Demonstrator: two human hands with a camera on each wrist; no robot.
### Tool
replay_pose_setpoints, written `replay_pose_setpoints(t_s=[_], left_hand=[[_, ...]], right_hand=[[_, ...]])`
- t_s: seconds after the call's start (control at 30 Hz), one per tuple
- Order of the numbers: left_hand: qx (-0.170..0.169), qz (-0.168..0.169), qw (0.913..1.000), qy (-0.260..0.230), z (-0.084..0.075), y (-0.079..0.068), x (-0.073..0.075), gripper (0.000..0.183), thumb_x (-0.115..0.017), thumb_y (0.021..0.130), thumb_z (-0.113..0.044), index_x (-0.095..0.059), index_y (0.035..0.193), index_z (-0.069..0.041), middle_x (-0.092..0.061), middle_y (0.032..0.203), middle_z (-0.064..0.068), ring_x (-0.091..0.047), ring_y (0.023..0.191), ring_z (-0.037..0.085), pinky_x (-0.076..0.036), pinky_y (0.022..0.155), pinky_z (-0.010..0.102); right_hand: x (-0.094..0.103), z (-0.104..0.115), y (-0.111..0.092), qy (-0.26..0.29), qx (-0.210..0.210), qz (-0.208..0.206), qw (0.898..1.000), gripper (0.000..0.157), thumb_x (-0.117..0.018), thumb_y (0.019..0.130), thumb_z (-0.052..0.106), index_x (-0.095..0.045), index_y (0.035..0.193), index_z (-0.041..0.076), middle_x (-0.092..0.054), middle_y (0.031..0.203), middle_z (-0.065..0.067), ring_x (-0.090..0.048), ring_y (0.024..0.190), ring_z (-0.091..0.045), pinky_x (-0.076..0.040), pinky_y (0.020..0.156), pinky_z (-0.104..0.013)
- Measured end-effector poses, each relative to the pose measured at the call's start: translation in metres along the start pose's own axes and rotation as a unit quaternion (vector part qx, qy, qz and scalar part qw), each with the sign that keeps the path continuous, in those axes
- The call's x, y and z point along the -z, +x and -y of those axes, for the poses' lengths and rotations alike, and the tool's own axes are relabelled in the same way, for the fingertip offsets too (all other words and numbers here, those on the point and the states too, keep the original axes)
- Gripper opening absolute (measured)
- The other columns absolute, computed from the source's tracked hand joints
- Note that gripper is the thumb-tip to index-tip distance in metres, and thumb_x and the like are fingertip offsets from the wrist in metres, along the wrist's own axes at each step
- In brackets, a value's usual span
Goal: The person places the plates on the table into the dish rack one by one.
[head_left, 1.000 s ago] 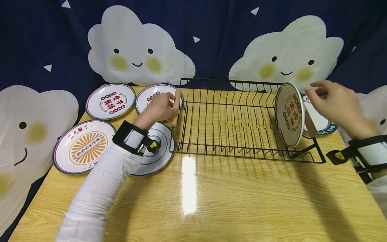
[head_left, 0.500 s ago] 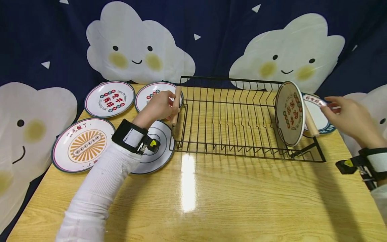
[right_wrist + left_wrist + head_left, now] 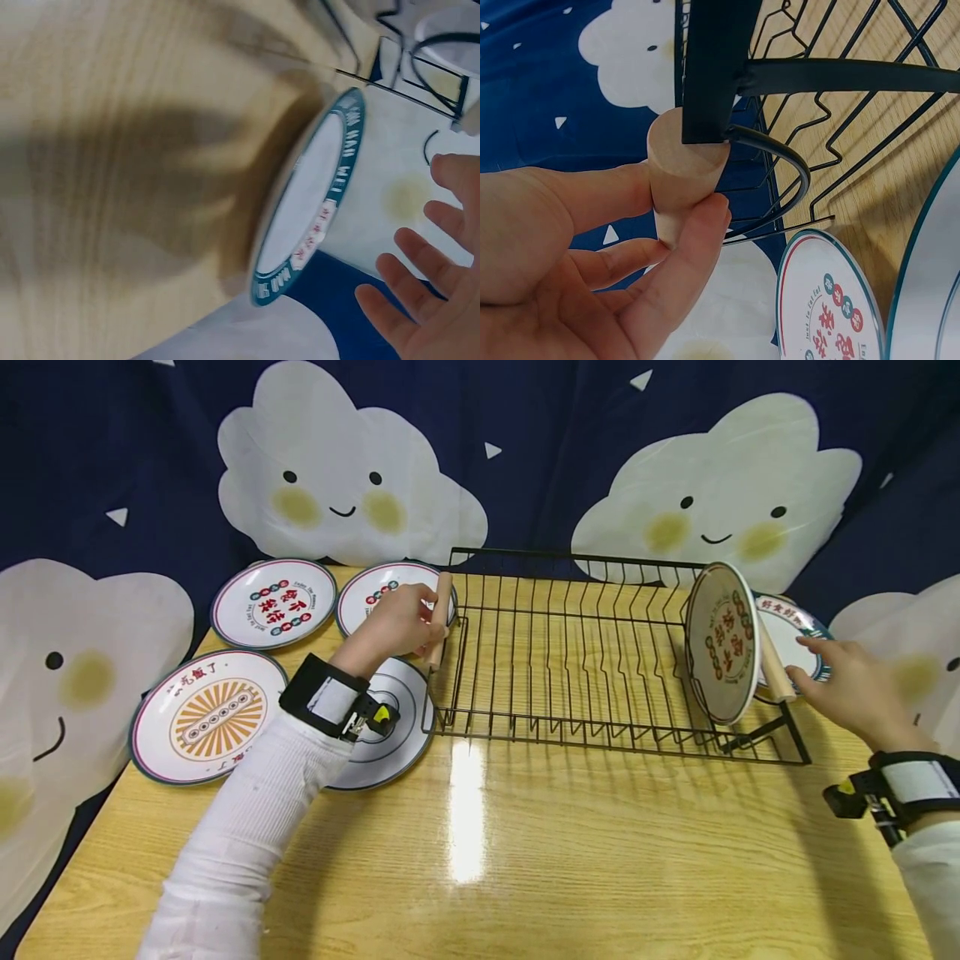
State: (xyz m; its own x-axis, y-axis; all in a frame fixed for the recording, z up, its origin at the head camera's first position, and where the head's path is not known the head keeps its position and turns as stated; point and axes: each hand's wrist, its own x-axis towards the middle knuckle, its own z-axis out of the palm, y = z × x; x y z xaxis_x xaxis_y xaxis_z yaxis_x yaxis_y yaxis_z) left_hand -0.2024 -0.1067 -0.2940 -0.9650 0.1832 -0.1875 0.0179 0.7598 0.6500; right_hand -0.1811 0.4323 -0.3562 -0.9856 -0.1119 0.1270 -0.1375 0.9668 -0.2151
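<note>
My left hand (image 3: pixel 396 625) grips the wooden handle (image 3: pixel 681 169) at the left end of a black wire dish rack (image 3: pixel 757 732), its fingers and thumb round the wood. Inside the rack's right end a white plate (image 3: pixel 708 647) with red characters stands on edge, slightly tilted. Beyond the right wooden handle (image 3: pixel 777 670), a teal-rimmed plate (image 3: pixel 300 199) lies on the table. My right hand (image 3: pixel 858 685) is over that plate's near side, fingers spread and holding nothing; the right wrist view shows the fingers apart from the plate.
Left of the rack lie several plates: one with a sunburst pattern (image 3: pixel 206 718), one with grey rings (image 3: pixel 397 760), and two with red characters, including the far-left plate (image 3: pixel 273 610). A navy curtain (image 3: pixel 525 410) with clouds hangs behind the table (image 3: pixel 570 860).
My right hand has moved away from the upright plate, rightward and then lower, to over the teal-rimmed plate. The left hand keeps its grip on the handle.
</note>
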Motion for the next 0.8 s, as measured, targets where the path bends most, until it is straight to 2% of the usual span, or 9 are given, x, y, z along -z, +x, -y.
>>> replay_pose_setpoints(t_s=[0.13, 0.27, 0.33, 0.53, 0.63, 0.8], left_hand=[[0.003, 0.001, 0.9999, -0.01, 0.0, 0.0, -0.001, 0.04, -0.059, 0.084, -0.006, -0.048, 0.122, 0.002, -0.058, 0.109, 0.018, -0.065, 0.066, 0.021, -0.056, 0.055, 0.026], [0.001, 0.001, 0.9999, -0.012, 0.0, 0.0, -0.001, 0.041, -0.058, 0.083, -0.005, -0.048, 0.122, 0.003, -0.058, 0.109, 0.018, -0.065, 0.064, 0.02, -0.057, 0.057, 0.029], [0.0, 0.001, 0.9999, -0.01, 0.0, 0.0, -0.001, 0.043, -0.058, 0.083, -0.005, -0.047, 0.123, 0.003, -0.058, 0.109, 0.019, -0.065, 0.064, 0.02, -0.056, 0.056, 0.028], [0.001, 0.001, 0.9999, -0.012, 0.0, 0.001, -0.001, 0.045, -0.057, 0.083, -0.004, -0.046, 0.126, 0.002, -0.059, 0.109, 0.018, -0.065, 0.063, 0.019, -0.055, 0.055, 0.026], [0.001, 0.002, 0.9999, -0.016, 0.0, 0.001, -0.001, 0.044, -0.057, 0.083, -0.003, -0.046, 0.125, 0.002, -0.059, 0.108, 0.018, -0.065, 0.063, 0.019, -0.055, 0.053, 0.024], [0.004, 0.003, 0.9999, -0.012, 0.0, 0.001, -0.001, 0.048, -0.057, 0.083, -0.004, -0.044, 0.129, 0.002, -0.058, 0.11, 0.018, -0.064, 0.063, 0.019, -0.054, 0.052, 0.024]], right_hand=[[-0.009, -0.005, -0.002, -0.013, 0.028, 0.0, 1.0, 0.051, -0.057, 0.083, 0.012, -0.043, 0.129, -0.006, -0.044, 0.111, -0.038, -0.041, 0.099, -0.052, -0.035, 0.073, -0.064], [-0.017, -0.009, -0.002, -0.011, 0.05, -0.002, 0.999, 0.063, -0.061, 0.071, 0.002, -0.042, 0.131, -0.005, -0.044, 0.11, -0.036, -0.04, 0.099, -0.052, -0.034, 0.078, -0.063], [-0.021, -0.011, -0.002, -0.009, 0.047, 0.004, 0.999, 0.068, -0.06, 0.069, 0.0, -0.04, 0.133, -0.004, -0.042, 0.112, -0.037, -0.039, 0.099, -0.054, -0.033, 0.08, -0.065], [-0.032, -0.016, -0.001, -0.004, 0.042, 0.01, 0.999, 0.059, -0.06, 0.076, 0.003, -0.041, 0.131, -0.005, -0.042, 0.114, -0.038, -0.04, 0.098, -0.057, -0.033, 0.081, -0.067], [-0.037, -0.017, -0.001, 0.005, 0.045, 0.018, 0.999, 0.053, -0.063, 0.082, 0.012, -0.043, 0.127, -0.009, -0.042, 0.114, -0.038, -0.041, 0.099, -0.056, -0.033, 0.082, -0.067], [-0.044, -0.019, 0.001, 0.013, 0.051, 0.033, 0.998, 0.054, -0.062, 0.086, 0.018, -0.042, 0.126, -0.011, -0.04, 0.117, -0.039, -0.038, 0.102, -0.056, -0.032, 0.084, -0.068]])
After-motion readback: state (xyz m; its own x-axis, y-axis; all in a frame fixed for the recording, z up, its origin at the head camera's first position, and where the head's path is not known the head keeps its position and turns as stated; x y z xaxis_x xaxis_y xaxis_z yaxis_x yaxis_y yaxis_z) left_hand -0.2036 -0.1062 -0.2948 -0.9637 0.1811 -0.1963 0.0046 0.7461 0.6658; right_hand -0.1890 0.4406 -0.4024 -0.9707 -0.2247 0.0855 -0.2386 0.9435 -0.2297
